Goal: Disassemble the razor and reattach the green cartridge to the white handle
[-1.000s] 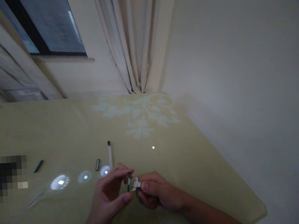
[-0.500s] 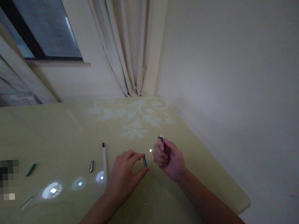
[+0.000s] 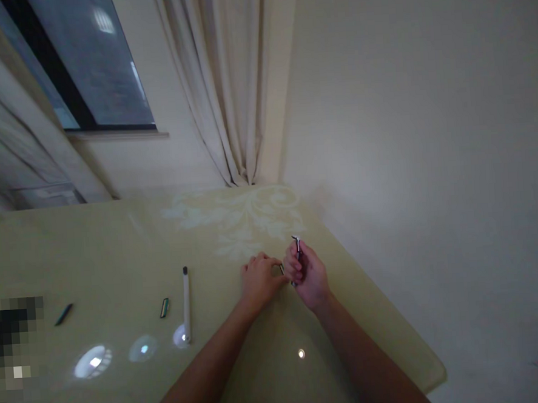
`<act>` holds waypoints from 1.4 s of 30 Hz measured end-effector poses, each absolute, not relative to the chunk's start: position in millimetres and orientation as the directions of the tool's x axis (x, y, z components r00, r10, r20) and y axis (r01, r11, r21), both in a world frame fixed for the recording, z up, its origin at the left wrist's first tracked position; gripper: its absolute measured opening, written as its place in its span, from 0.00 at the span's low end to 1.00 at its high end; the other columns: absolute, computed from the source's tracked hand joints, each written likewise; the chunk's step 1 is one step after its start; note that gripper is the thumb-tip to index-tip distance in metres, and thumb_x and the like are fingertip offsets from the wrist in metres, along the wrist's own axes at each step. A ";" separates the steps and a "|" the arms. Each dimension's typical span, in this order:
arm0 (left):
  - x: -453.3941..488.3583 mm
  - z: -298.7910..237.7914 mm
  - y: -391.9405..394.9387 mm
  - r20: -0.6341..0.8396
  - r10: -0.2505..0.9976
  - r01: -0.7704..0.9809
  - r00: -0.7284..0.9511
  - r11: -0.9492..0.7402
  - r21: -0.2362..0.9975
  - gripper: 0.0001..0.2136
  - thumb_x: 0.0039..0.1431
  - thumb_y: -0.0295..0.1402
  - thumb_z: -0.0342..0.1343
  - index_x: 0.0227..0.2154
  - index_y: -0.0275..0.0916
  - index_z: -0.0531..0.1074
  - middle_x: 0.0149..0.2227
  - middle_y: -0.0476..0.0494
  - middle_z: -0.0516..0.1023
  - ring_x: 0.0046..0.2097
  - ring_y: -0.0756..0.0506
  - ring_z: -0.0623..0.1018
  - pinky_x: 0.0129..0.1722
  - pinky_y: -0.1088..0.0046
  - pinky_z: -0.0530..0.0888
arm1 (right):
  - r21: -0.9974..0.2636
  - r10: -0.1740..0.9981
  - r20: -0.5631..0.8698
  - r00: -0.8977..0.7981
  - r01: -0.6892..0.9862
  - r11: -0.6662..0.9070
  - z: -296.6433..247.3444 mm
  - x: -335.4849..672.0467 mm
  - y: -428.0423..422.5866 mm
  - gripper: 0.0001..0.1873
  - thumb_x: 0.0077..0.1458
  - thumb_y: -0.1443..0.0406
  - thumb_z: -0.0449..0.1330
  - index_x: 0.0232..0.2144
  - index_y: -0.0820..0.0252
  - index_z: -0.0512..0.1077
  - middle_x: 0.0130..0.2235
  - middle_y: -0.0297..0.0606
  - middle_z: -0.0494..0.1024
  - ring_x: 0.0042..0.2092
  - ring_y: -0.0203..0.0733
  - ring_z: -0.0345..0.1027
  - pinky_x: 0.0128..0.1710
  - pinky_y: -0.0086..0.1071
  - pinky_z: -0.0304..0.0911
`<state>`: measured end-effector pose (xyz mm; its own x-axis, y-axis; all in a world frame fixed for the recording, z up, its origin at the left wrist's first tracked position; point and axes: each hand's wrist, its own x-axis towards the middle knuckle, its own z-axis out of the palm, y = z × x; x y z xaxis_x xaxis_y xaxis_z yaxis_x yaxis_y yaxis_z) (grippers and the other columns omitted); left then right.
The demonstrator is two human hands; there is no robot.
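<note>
My left hand (image 3: 261,282) pinches a razor cartridge (image 3: 281,269), a small dark bar, between thumb and fingertips; most of it is hidden. Right beside it, my right hand (image 3: 310,277) is closed round a slim metallic razor handle (image 3: 298,245), whose forked top sticks up above the fist. The two hands are almost touching, and I cannot tell whether the cartridge meets the handle. On the table to the left lies another cartridge (image 3: 165,308) with a green strip, and farther left a dark green one (image 3: 64,315).
A white stick with a black tip (image 3: 187,307) lies on the glossy table (image 3: 234,374). A blurred-out dark patch (image 3: 13,333) covers the left edge. The table's right edge runs along the wall (image 3: 409,187); curtains (image 3: 225,76) hang behind.
My left hand has moved right and slightly up with the cartridge, closing the gap to my right hand. More of the razor handle shows above my right fist. The view has tilted slightly.
</note>
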<state>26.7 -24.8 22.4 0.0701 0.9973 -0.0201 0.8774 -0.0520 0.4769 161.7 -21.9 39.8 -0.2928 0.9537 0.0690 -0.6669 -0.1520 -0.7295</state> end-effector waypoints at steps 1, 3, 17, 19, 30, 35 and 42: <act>25.5 23.0 -25.9 -0.027 0.997 0.882 0.072 -0.051 0.468 0.15 0.62 0.43 0.69 0.49 0.46 0.84 0.53 0.38 0.82 0.59 0.33 0.78 0.58 0.51 0.71 | -0.730 0.951 0.068 -0.300 -0.665 -0.157 39.7 160.6 -22.9 0.20 0.61 0.51 0.68 0.30 0.56 0.66 0.21 0.21 0.57 0.20 0.30 0.38 0.19 0.25 0.40; 22.4 24.3 -26.6 -0.043 0.996 0.892 0.085 -0.056 0.449 0.15 0.66 0.43 0.66 0.52 0.43 0.81 0.56 0.38 0.81 0.60 0.34 0.78 0.59 0.49 0.73 | -0.730 0.948 0.069 -0.310 -0.663 -0.164 40.0 159.1 -24.9 0.21 0.60 0.50 0.68 0.30 0.56 0.65 0.21 0.21 0.57 0.20 0.30 0.38 0.19 0.25 0.40; 7.1 27.6 -28.4 -0.074 0.988 0.874 0.138 -0.087 0.478 0.24 0.64 0.39 0.69 0.60 0.41 0.76 0.56 0.38 0.81 0.55 0.36 0.82 0.55 0.55 0.78 | -0.748 0.947 0.042 -0.317 -0.638 -0.180 32.8 150.7 -27.3 0.25 0.57 0.47 0.71 0.29 0.56 0.66 0.20 0.20 0.57 0.19 0.28 0.40 0.17 0.23 0.41; -11.2 31.5 -35.8 -0.030 0.988 0.849 0.149 -0.113 0.517 0.33 0.55 0.36 0.74 0.64 0.43 0.74 0.53 0.38 0.83 0.55 0.36 0.82 0.54 0.62 0.76 | -0.754 0.945 0.036 -0.324 -0.630 -0.187 32.2 150.7 -28.4 0.25 0.57 0.47 0.71 0.28 0.56 0.66 0.20 0.20 0.57 0.19 0.28 0.40 0.16 0.23 0.41; -243.8 5.3 -98.2 0.045 0.994 0.794 -0.102 0.054 0.605 0.31 0.46 0.53 0.70 0.53 0.44 0.84 0.51 0.34 0.86 0.46 0.32 0.85 0.45 0.58 0.81 | -0.772 0.930 -0.005 -0.368 -0.589 -0.237 28.5 138.4 -37.8 0.23 0.58 0.47 0.70 0.30 0.57 0.68 0.20 0.20 0.58 0.19 0.28 0.39 0.17 0.23 0.40; -261.0 -5.3 -111.5 -0.005 0.999 0.774 -0.044 0.037 0.632 0.26 0.47 0.52 0.72 0.50 0.49 0.86 0.52 0.39 0.85 0.47 0.34 0.86 0.48 0.61 0.82 | -0.787 0.917 -0.026 -0.399 -0.557 -0.265 29.8 136.8 -44.1 0.23 0.59 0.47 0.70 0.30 0.57 0.68 0.20 0.20 0.59 0.19 0.28 0.40 0.17 0.22 0.41; -252.1 -1.3 -110.5 0.012 1.000 0.790 0.002 -0.009 0.613 0.21 0.55 0.53 0.66 0.44 0.46 0.87 0.47 0.38 0.85 0.43 0.36 0.85 0.48 0.60 0.81 | -0.827 0.899 -0.013 -0.438 -0.500 -0.256 27.6 134.7 -50.4 0.23 0.62 0.47 0.67 0.31 0.61 0.74 0.18 0.21 0.61 0.17 0.27 0.40 0.15 0.23 0.39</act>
<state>-252.1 -110.5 -1.3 0.0025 0.9999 0.0116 0.7902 -0.0090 0.6128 134.7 -50.4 27.6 -0.4377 0.8990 -0.0134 -0.5004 -0.2559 -0.8271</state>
